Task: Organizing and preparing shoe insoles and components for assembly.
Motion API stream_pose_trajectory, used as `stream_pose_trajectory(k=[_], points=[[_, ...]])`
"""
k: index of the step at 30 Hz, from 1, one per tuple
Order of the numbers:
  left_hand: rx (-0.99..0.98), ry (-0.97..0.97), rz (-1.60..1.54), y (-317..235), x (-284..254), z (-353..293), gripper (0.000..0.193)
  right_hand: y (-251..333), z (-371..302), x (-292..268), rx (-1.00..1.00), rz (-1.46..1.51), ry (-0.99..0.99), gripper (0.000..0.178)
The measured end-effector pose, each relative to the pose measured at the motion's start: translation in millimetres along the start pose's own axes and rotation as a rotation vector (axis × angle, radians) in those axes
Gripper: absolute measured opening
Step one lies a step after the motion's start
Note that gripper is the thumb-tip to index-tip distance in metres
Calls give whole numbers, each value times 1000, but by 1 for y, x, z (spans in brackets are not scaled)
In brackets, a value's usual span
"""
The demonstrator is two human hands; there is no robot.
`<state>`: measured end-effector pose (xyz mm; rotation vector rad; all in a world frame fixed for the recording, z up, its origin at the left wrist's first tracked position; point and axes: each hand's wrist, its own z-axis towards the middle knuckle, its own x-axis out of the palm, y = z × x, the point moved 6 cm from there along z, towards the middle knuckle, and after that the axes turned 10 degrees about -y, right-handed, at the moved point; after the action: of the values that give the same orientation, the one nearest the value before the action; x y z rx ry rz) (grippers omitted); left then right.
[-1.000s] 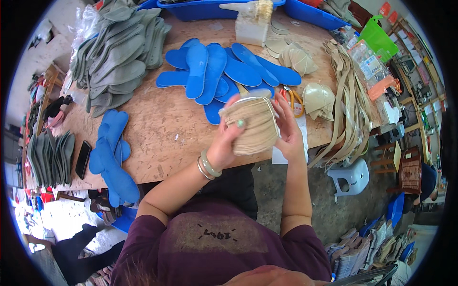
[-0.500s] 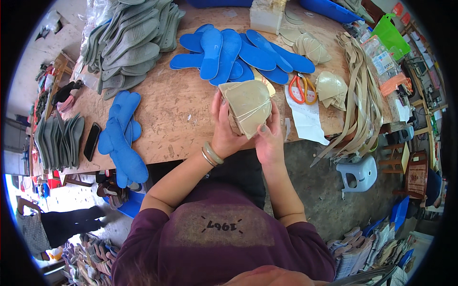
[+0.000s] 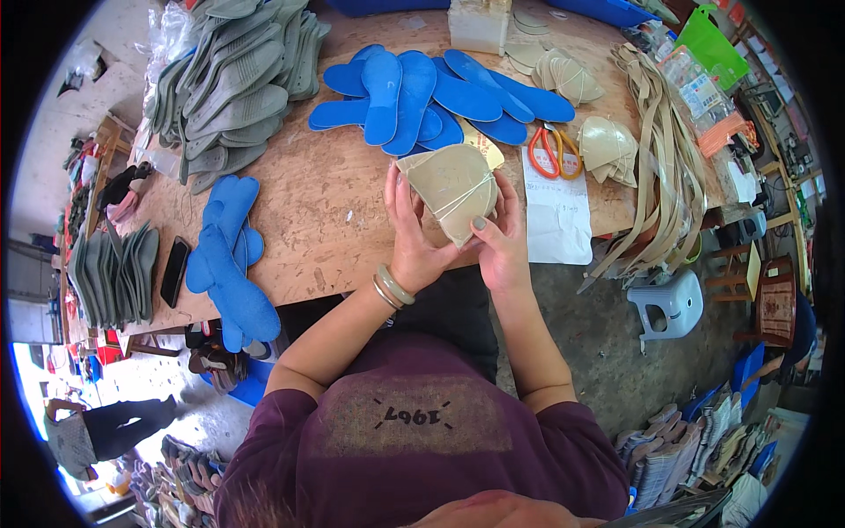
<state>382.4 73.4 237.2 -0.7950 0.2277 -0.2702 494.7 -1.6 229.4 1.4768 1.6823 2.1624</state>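
Between my two hands is a bundle of beige half-round pieces (image 3: 447,183) tied with pale string, held above the table's near edge. My left hand (image 3: 414,236) grips its left side, fingers up along the edge and bracelets on the wrist. On the other side, my right hand (image 3: 503,245) has its thumb against the lower right corner by the string, with the fingers behind. Just beyond lies a pile of blue insoles (image 3: 414,97). Scissors with red-orange handles (image 3: 546,157) rest on a white paper sheet (image 3: 560,216). A similar bundle (image 3: 607,148) lies beside them.
Grey insoles (image 3: 238,84) are heaped at the far left, with more stacked near a black phone (image 3: 175,271). Blue insoles (image 3: 231,264) overhang the near edge. Beige strips (image 3: 656,150) hang off the table's right side. A pale blue stool (image 3: 666,304) stands on the floor.
The bundle has tilted slightly and shifted a little left and down in my hands. My right thumb sits closer to the string. The whole view has shifted slightly.
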Motion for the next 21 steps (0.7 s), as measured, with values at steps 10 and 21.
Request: stream_pose_trajectory(k=[10,21], points=[[110,135,76,-25,2,6,133,4,4,4,64,21,11,101],[-22,288,-71,-48,-19,-9,107,189,200,-85,-306,-221,-201,76]])
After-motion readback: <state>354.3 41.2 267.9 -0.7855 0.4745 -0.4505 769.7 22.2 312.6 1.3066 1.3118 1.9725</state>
